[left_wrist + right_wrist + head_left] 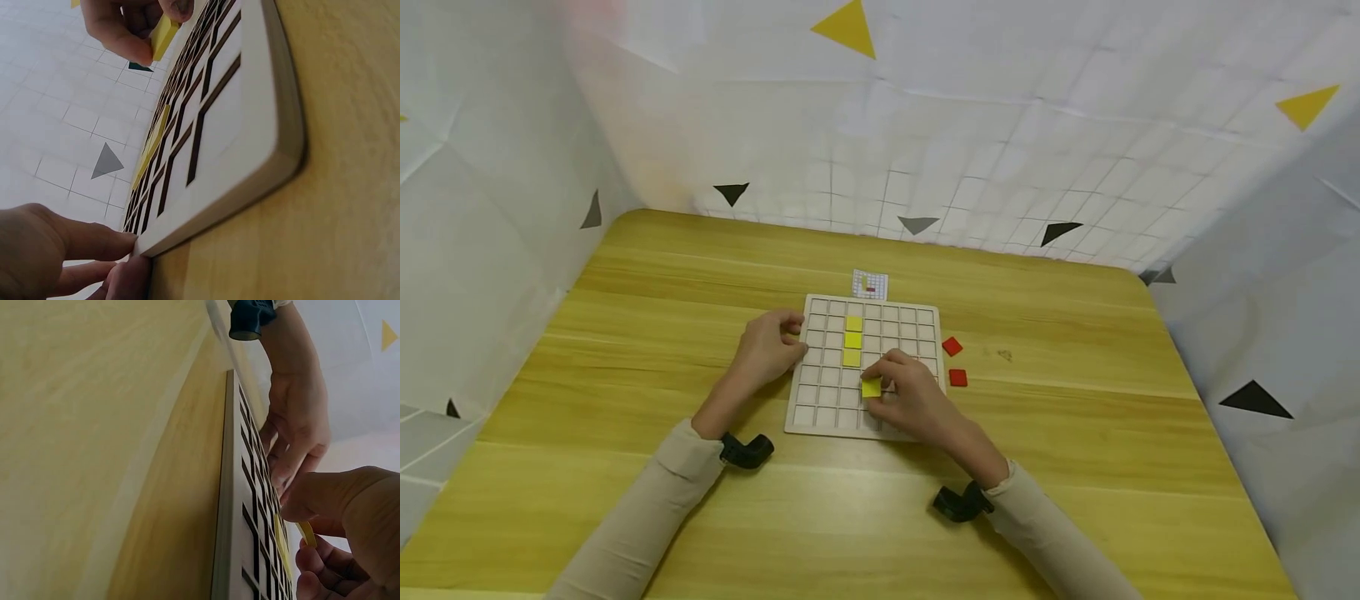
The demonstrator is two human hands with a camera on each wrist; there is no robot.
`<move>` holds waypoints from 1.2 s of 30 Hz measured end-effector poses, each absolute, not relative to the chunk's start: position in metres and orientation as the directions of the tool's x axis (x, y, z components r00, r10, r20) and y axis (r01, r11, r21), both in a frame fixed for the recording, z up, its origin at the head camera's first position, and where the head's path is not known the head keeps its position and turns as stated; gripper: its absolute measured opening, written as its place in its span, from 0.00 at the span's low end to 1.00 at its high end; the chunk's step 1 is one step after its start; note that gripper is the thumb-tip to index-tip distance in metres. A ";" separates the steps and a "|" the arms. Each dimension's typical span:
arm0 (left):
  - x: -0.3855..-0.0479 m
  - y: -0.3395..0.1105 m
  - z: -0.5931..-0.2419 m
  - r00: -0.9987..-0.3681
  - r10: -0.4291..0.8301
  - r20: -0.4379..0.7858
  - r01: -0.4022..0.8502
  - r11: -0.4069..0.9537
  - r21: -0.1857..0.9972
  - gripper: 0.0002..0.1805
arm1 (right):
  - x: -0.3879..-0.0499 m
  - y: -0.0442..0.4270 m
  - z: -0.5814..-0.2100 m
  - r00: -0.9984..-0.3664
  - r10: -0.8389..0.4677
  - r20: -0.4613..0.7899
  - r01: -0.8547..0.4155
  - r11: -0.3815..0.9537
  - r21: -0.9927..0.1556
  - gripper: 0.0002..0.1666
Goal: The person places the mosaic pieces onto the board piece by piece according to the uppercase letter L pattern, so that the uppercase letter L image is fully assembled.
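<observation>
A pale wooden grid board lies flat on the table. Three yellow square tiles sit in one of its columns, one below another. My right hand pinches another yellow tile between thumb and fingers, just above the lower middle squares; the right wrist view shows this tile tilted. At the board's left edge, my left hand holds the rim with thumb and fingertips, seen closely in the left wrist view, where the fingers meet the board edge.
Two red square tiles lie on the table to the right of the board. Behind the board's far edge is a small printed card with a coloured grid pattern. White sheets with triangles stand around the wooden table.
</observation>
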State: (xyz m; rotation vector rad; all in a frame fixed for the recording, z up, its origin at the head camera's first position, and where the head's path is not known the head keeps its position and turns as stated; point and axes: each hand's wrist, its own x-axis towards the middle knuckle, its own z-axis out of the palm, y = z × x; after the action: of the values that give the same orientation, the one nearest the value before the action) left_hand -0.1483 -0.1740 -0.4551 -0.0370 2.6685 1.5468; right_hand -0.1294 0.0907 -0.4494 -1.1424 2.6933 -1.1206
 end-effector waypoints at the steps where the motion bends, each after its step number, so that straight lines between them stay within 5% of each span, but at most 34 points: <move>1: -0.148 -0.174 -0.455 -0.998 0.008 -0.062 -0.050 0.495 0.867 0.25 | -0.130 0.088 -0.450 -0.731 -0.635 0.249 -0.626 0.479 -0.616 0.16; 36: -0.149 -0.173 -0.452 -0.998 -0.010 -0.067 -0.063 0.520 0.852 0.25 | -0.145 0.059 -0.455 -0.713 -0.666 0.221 -0.648 0.504 -0.571 0.13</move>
State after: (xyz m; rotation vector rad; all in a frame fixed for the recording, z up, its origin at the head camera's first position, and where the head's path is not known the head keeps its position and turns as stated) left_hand -0.1485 -0.1726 -0.4524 -0.0645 2.6923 1.5113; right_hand -0.1454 0.0594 -0.4550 -1.1797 2.7004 -1.0068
